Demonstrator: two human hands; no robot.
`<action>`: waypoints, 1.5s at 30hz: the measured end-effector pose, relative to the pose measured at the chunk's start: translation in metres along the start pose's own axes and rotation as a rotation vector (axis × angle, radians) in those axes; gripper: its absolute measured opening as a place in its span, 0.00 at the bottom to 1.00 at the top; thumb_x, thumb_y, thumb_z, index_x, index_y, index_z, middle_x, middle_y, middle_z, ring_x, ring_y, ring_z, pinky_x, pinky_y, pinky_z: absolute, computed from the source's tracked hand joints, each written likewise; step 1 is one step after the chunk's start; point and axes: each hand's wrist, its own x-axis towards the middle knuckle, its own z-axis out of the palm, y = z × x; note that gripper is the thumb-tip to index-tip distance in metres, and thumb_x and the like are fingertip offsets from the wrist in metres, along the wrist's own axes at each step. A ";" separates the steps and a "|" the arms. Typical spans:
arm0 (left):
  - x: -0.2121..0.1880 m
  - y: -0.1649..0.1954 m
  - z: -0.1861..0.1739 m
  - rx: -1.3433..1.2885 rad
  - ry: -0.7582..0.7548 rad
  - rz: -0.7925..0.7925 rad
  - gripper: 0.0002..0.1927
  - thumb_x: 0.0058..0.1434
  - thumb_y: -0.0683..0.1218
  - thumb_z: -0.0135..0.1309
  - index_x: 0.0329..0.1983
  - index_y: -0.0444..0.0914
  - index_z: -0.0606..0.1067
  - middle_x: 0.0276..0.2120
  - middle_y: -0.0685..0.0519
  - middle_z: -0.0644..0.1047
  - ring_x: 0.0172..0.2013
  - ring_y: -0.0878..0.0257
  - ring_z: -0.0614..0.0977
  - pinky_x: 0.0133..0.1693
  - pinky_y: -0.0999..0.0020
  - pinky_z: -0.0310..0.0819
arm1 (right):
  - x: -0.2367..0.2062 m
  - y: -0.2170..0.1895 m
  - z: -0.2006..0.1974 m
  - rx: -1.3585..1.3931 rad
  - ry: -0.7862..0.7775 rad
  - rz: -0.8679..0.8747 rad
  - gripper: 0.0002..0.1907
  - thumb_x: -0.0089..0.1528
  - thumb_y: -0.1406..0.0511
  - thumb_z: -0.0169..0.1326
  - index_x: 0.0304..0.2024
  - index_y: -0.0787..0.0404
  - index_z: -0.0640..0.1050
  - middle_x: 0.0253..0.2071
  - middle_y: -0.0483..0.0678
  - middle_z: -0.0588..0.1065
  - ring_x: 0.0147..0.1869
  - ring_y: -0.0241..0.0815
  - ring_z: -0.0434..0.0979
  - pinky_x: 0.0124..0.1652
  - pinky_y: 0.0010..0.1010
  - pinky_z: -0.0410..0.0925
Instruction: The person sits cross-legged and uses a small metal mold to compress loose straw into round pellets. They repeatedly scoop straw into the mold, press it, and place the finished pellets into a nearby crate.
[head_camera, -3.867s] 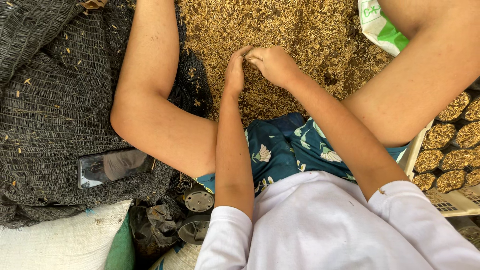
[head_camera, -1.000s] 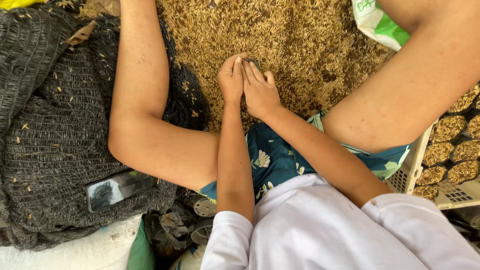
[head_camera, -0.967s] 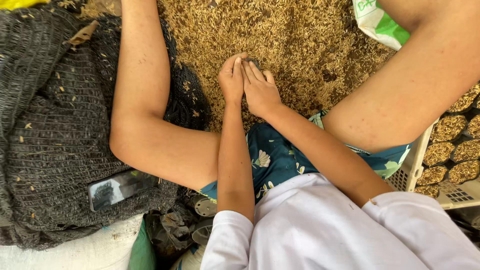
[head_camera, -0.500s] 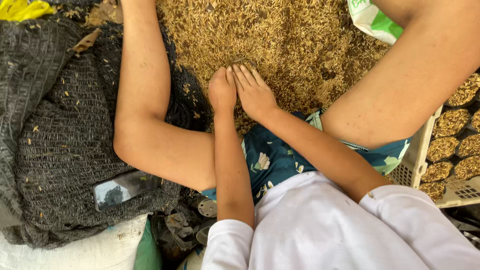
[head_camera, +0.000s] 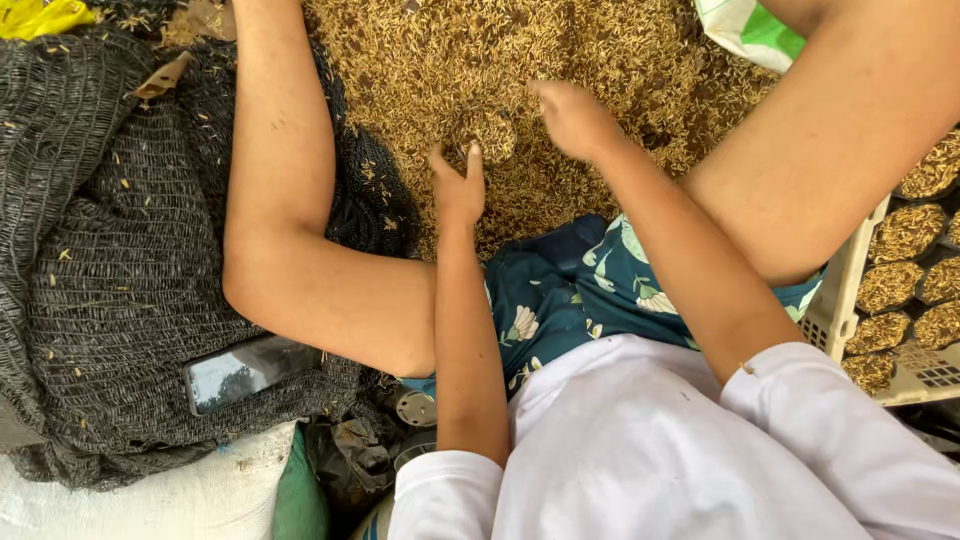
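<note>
- Here, seen from above, a person in a white shirt sits with bare knees spread wide, facing a heap of golden-brown husks (head_camera: 560, 60) that fills the top of the view.
- The left hand (head_camera: 458, 185) rests at the near edge of the husks, palm down, fingers loosely apart and pointing away; its grip is on nothing.
- The right hand (head_camera: 572, 118) hovers just over the husks, fingers curled inward and down. Whether this grip holds any husks cannot be told.
- Between the two hands lies a small round clump (head_camera: 488, 133) of husks, set in the heap, just beside the left fingertips and close to the right hand.
- A dark teal cloth with a pale flower print (head_camera: 570, 295) covers the lap below the hands.
- On the left a dark mesh net (head_camera: 100, 230) is spread out, scattered with stray husks.
- A phone (head_camera: 250, 370) lies on the net, screen up, tucked under the left knee.
- On the right edge a pale plastic tray (head_camera: 850, 300) holds cells packed with husks.
- At the top right sits a white and green bag (head_camera: 745, 25).
- A white sack (head_camera: 120, 500) fills the lower left corner.
</note>
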 end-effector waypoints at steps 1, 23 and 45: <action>0.002 -0.004 0.003 -0.006 -0.069 -0.045 0.38 0.71 0.61 0.50 0.72 0.33 0.55 0.57 0.29 0.70 0.55 0.33 0.73 0.53 0.44 0.68 | -0.002 0.004 0.012 -0.197 0.010 -0.018 0.24 0.73 0.66 0.44 0.72 0.58 0.70 0.67 0.59 0.73 0.68 0.54 0.74 0.66 0.44 0.70; 0.012 0.006 -0.007 -0.096 -0.074 -0.180 0.38 0.70 0.68 0.31 0.66 0.35 0.70 0.59 0.39 0.75 0.59 0.43 0.76 0.59 0.52 0.69 | -0.038 -0.034 -0.032 1.560 -0.358 -0.125 0.12 0.72 0.69 0.51 0.55 0.69 0.76 0.45 0.52 0.81 0.48 0.43 0.84 0.53 0.33 0.77; 0.011 0.019 -0.004 0.071 -0.167 0.054 0.27 0.73 0.54 0.39 0.72 0.39 0.60 0.56 0.40 0.76 0.55 0.45 0.79 0.53 0.51 0.73 | -0.036 -0.011 0.036 -0.756 0.049 -0.090 0.36 0.50 0.51 0.69 0.53 0.65 0.76 0.51 0.57 0.75 0.54 0.52 0.76 0.45 0.44 0.76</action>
